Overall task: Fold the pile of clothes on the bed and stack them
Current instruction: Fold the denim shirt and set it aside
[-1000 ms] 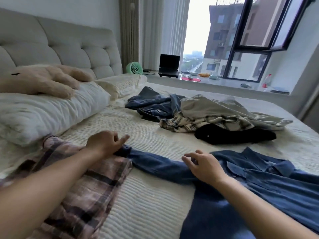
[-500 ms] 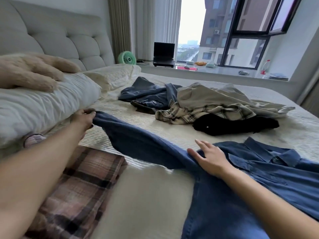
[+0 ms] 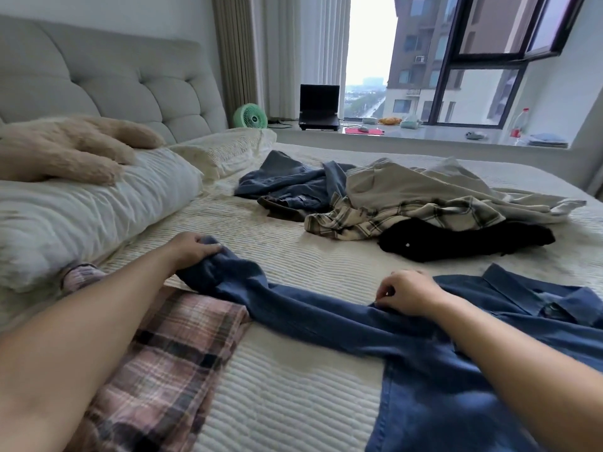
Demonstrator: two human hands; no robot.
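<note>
While the blue denim shirt (image 3: 440, 363) lies spread on the bed (image 3: 293, 402), its sleeve stretches left over the folded pink plaid garment (image 3: 169, 363). The left hand (image 3: 191, 249) has its fingers curled round the sleeve's cuff; the right hand (image 3: 409, 293) pinches the fabric near the shoulder. Farther back, well apart, sits the unfolded pile of clothes (image 3: 401, 200).

Grey tufted headboard (image 3: 107, 83), pale curtains (image 3: 293, 53), dark-framed window (image 3: 483, 70), daylight, laptop (image 3: 319, 107) on sill.
</note>
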